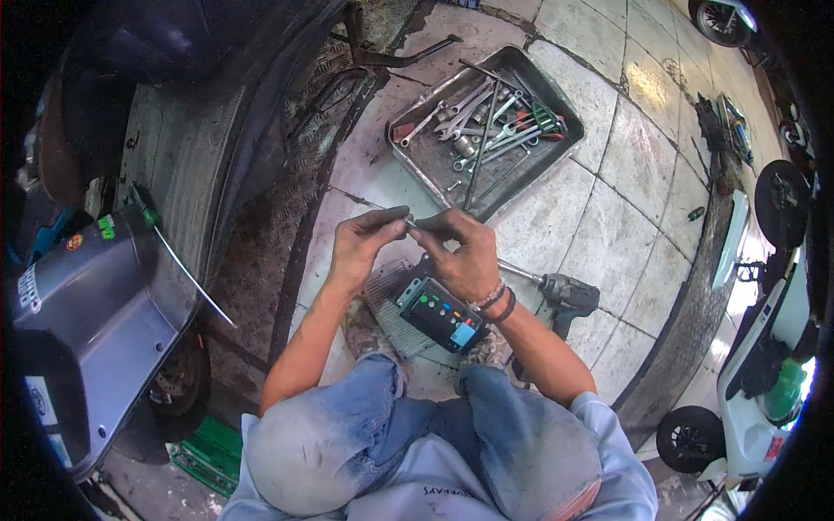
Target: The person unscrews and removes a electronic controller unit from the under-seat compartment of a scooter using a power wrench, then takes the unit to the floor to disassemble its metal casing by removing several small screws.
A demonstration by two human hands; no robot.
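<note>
My left hand [360, 252] and my right hand [467, 262] meet in front of me, above my knees. Both pinch a small silvery metal piece [409, 220] between thumb and fingertips; its exact kind is too small to make out. Below my right hand lies a black box [441, 314] with coloured buttons, partly over a grey finned metal part [391, 300]. Just beyond my hands stands a metal tray [539, 169] full of wrenches [504, 133], sockets and rods. A cordless impact wrench [569, 295] with a long shaft rests right of my right wrist.
A grey scooter panel [104, 304] stands close on my left, with a green-handled screwdriver [149, 216] on it. Another screwdriver [695, 214] lies on the tiled floor [638, 156] to the right. Parked motorbikes [764, 373] line the right side.
</note>
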